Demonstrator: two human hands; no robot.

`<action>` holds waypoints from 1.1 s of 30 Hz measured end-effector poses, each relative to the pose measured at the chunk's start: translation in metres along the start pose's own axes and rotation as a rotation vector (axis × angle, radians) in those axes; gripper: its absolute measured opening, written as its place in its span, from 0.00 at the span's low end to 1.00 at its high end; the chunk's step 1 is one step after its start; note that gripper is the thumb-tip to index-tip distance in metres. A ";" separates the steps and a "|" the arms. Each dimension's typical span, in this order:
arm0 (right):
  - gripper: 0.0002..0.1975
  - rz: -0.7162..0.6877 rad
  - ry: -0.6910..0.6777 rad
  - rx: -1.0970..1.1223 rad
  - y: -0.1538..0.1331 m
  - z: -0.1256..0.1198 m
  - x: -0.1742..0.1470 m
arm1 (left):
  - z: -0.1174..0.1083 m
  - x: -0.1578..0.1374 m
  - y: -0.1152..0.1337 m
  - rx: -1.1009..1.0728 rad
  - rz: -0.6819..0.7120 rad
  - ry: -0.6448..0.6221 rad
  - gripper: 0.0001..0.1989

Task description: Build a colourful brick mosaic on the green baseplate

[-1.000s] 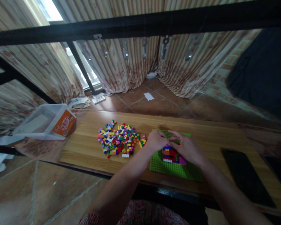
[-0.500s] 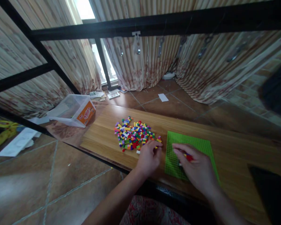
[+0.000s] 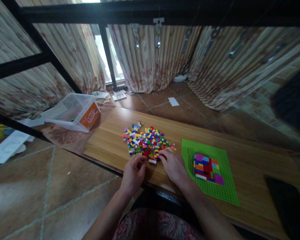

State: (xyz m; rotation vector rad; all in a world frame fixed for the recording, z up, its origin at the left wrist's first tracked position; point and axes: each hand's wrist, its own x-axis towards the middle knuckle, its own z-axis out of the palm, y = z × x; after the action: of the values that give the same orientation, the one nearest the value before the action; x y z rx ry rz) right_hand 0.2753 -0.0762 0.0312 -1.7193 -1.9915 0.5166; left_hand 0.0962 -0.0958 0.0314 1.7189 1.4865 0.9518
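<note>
A loose pile of small coloured building bricks (image 3: 137, 136) lies on the wooden board. My left hand (image 3: 134, 172) is at the pile's near edge, fingers curled together by some red bricks; what they hold, if anything, is too small to make out. Just right of it, my right hand (image 3: 173, 166) bends its thumb and fingers in at the pile's right side, and whatever lies between the tips is hidden. A white brick (image 3: 152, 161) sits between both hands. On the green baseplate (image 3: 216, 151) stands a block of joined bricks (image 3: 207, 167) in mixed colours.
A clear plastic box (image 3: 65, 124) with an orange label stands beyond the left end of the wooden board (image 3: 107, 133). A dark flat object (image 3: 285, 200) lies at the right. Black metal bars (image 3: 140, 13) cross above, with striped curtains (image 3: 155, 63) behind.
My right hand has moved left from the green baseplate to the brick pile, uncovering the joined bricks. My left hand has shifted left along the pile's near edge. The view has tilted slightly.
</note>
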 end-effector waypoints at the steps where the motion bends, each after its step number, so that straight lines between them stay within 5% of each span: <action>1: 0.08 -0.005 -0.014 -0.020 0.000 0.000 0.001 | 0.001 0.001 0.001 0.004 0.010 -0.005 0.07; 13: 0.05 -0.009 -0.028 -0.032 -0.001 -0.004 -0.003 | 0.004 0.004 0.001 0.040 0.038 -0.029 0.07; 20: 0.07 -0.025 0.094 0.088 -0.004 -0.007 -0.021 | 0.014 0.004 0.014 -0.042 -0.039 -0.029 0.09; 27: 0.08 -0.014 0.143 0.230 -0.022 -0.016 -0.060 | 0.026 -0.004 0.035 -0.299 -0.165 -0.321 0.17; 33: 0.07 0.057 0.048 0.345 -0.015 -0.022 -0.100 | 0.042 -0.037 0.031 -0.495 -0.453 -0.479 0.20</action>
State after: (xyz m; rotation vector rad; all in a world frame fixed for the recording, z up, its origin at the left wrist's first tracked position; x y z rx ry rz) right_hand 0.2871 -0.1777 0.0485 -1.5606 -1.7059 0.7799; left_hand 0.1452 -0.1373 0.0326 1.0856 1.1271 0.5493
